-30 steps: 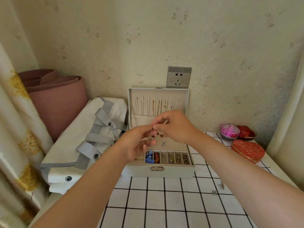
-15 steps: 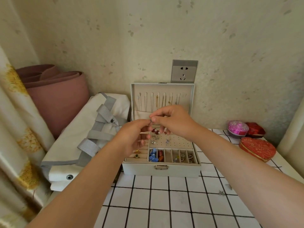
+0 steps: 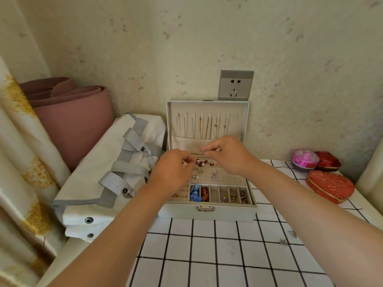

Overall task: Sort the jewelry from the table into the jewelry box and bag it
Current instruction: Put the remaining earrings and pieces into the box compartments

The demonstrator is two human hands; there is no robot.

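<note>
Two bare hands meet over the open jewelry box [image 3: 207, 213], which stands on the checked counter [image 3: 207, 257] against the far wall. The right hand [image 3: 230, 157] has its thumb and forefinger pinched on a small silver piece [image 3: 204, 151], held just above the far edge of the box's tray and in front of the lid pocket. The left hand [image 3: 173, 169] hovers just left of it with its fingers curled inward and the tips drawn together over the perforated earring board [image 3: 226, 177]; I cannot tell whether anything is caught between them.

On that board sit red and pearl earrings [image 3: 213, 163] along the far row and a silver stud [image 3: 213, 175] nearer. The near row of compartments holds a blue piece [image 3: 194, 193], a red-orange piece [image 3: 204, 192] and silvery items [image 3: 233, 196] further right. Thin chains [image 3: 208, 126] hang inside the upright lid [image 3: 245, 129].

Left of the box, touching it, lies a white canvas bag [image 3: 91, 183] with grey straps, and a rolled pink mat [image 3: 76, 125] stands beyond it. Two loose earrings [image 3: 283, 241] lie on the counter to the near right, well apart from the box. Far right are a red heart-shaped box [image 3: 329, 186], a pink round box [image 3: 304, 159] and another red box [image 3: 329, 162]. A wall socket [image 3: 235, 85] sits above the lid.
</note>
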